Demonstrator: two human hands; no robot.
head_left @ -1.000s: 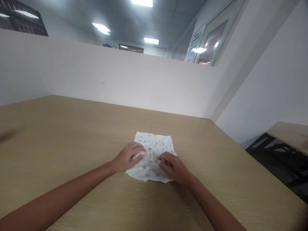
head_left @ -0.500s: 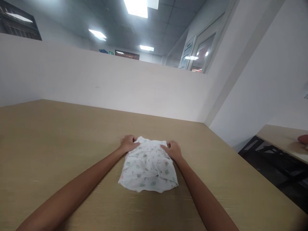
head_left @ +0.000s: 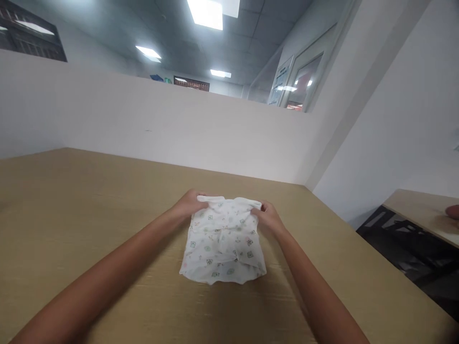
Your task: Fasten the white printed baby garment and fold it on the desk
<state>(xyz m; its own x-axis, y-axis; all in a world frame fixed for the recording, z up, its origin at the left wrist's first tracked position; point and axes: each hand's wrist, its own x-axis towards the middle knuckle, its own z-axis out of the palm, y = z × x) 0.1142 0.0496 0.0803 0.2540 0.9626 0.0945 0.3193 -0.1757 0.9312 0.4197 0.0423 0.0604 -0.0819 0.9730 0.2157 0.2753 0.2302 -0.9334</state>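
Note:
A small white cloth garment [head_left: 224, 243], printed with little green, grey and pink figures, lies in front of me on the table [head_left: 118, 200]. Its near edge is wavy and some creases cross its middle. My left hand [head_left: 192, 201] pinches the far left corner, thumb on top and fingers behind. At the far right corner my right hand [head_left: 268, 215] grips the cloth in the same way. The far edge between the two hands is lifted a little off the table. What kind of garment it is, I cannot tell for sure.
A low white partition [head_left: 179, 129] runs along the table's far side and meets a white wall [head_left: 394, 119] at the right. Beyond the table's right edge stands another table [head_left: 423, 210], with part of a person's hand [head_left: 452, 211] at the frame's edge.
Both hands have risen and moved slightly apart, lifting the garment's far edge and drawing it wider. Its near edge has stayed almost in place.

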